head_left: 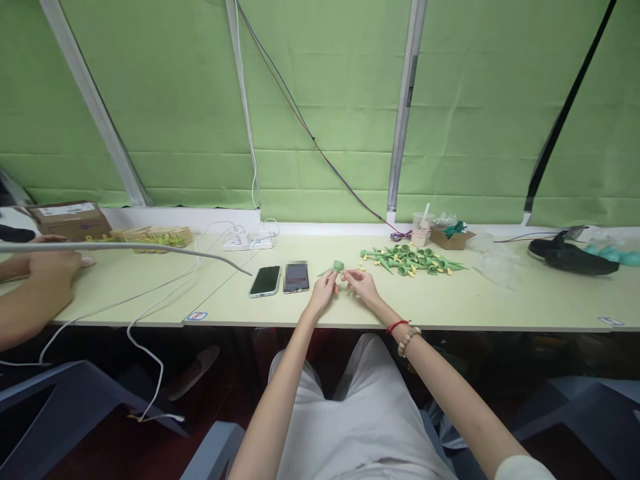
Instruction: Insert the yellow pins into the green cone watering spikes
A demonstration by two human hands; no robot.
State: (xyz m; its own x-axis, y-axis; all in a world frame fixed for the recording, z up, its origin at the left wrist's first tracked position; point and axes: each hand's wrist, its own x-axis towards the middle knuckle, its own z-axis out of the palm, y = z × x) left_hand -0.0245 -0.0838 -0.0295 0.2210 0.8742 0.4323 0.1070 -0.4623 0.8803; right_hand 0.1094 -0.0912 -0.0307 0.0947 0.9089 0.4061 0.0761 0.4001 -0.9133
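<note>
Just above the table, my left hand [324, 289] is closed on a small green plastic piece [339, 265] with a wide, cup-like end. Close beside it on the right, my right hand [362, 285] has its fingers pinched together near the green piece. Whatever those fingertips hold is too small to make out. To the right lies a pile of green cone-shaped plastic pieces [413, 259] with small yellow parts among them. Left of my hands, two phones lie flat: a dark-screened phone [265, 281] and a second phone [297, 277] with its screen lit.
Behind the pile stand a plastic cup with a straw [421, 229] and a small cardboard box [451, 239]. A clear plastic bag [497, 263] and a black shoe-like object [573, 257] lie farther right. White cables [160, 293] cross the left side, where a co-worker's arm [37, 293] rests.
</note>
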